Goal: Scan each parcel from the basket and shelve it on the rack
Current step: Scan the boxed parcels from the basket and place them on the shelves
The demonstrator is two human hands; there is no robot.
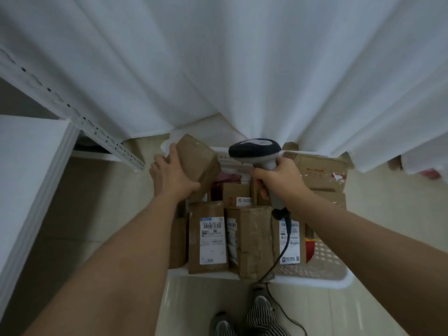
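Left hand (pixel 173 177) is gripping a brown parcel (pixel 198 161), holding it tilted above the white basket (pixel 315 275) — right hand (pixel 278 178) is clasping the scanner (pixel 254 150) beside it. More labelled parcels (pixel 209 236) are standing in the basket; rack (pixel 31 166) at left.

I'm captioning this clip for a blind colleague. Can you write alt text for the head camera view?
Seen from above, a person's left hand holds a brown cardboard parcel while the right hand grips a corded barcode scanner beside it. Below them a white basket on the floor is packed with more labelled parcels; a white rack stands at left, a white curtain behind.
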